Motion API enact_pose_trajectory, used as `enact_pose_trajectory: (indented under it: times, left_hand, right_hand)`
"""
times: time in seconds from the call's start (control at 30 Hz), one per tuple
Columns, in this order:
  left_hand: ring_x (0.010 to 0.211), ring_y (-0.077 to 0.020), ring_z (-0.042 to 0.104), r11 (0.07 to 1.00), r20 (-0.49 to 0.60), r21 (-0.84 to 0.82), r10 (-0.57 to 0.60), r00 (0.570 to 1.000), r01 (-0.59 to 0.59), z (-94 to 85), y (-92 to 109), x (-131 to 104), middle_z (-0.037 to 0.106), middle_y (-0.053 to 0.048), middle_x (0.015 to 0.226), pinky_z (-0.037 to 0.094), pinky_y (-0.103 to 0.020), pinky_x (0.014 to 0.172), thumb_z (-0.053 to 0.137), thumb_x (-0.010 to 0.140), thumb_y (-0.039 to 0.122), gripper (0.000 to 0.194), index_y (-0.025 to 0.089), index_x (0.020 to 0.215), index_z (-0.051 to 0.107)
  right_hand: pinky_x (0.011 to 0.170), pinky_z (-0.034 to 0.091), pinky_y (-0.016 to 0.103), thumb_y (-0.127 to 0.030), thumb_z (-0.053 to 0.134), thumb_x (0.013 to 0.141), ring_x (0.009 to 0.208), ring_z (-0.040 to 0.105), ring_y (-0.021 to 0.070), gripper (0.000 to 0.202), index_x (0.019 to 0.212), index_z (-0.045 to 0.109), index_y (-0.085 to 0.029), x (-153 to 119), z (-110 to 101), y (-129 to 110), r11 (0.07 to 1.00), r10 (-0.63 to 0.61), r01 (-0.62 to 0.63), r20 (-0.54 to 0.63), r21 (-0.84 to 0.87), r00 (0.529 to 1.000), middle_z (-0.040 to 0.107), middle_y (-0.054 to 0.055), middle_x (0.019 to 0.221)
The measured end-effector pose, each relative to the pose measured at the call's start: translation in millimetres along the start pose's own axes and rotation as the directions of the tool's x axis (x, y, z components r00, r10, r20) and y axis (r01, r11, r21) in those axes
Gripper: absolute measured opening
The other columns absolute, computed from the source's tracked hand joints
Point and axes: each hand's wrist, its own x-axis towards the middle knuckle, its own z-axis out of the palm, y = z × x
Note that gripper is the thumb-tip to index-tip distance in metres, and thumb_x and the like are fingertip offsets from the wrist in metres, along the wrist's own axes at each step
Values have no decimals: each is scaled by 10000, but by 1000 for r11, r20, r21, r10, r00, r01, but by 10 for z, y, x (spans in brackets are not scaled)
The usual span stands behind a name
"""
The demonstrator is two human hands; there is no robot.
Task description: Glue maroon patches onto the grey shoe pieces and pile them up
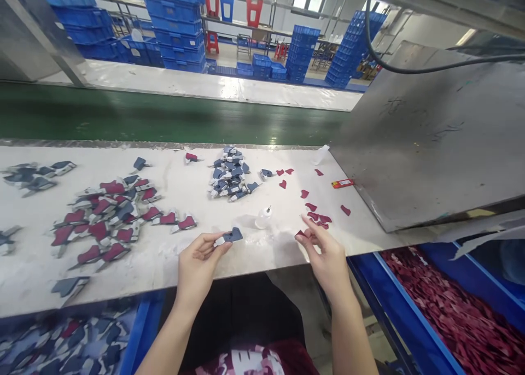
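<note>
Between the thumb and fingers of my left hand (199, 260) is a small blue-grey and white plastic part (233, 236), held just above the table near its front edge. My right hand (327, 255) pinches a small dark red piece (301, 234), mostly covered by the fingertips. Just beyond my right fingers lie several loose dark red pieces (319, 218). A small clear bottle with a thin dark tip (264, 216) stands between my hands. Farther back is a heap of blue-grey and white parts (230, 173). To the left spreads a pile of similar parts with red faces (100, 222).
A blue bin of red pieces (455, 304) sits at lower right, and a blue bin of mixed parts (69, 342) at lower left. Behind the white table runs a green belt (176, 115). A metal panel (430, 140) rises at right. A red-yellow packet (342, 183) lies near it.
</note>
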Motion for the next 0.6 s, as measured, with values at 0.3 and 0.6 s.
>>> enact_pose_trajectory:
  times: [0.3,0.6]
  left_hand:
    - [799,-221,773,992,-138,-23,119,983,-123,102,90,-353,802,-36,881,644,-263,765,824,689,240,219,189,896,775]
    - [778,-185,773,965,-133,37,264,955,-261,112,76,-488,801,1,909,641,-229,772,792,729,169,216,232,936,787]
  right_hand:
    - [806,567,321,-397,771,777,892,716,220,214,770,688,-200,-326,598,-967,607,410,-437,209,663,888,743,51,812]
    - [877,538,308,-356,779,782,1067,660,211,200,734,670,-195,-369,779,-1036,454,431,-428,227,782,873,684,64,1141]
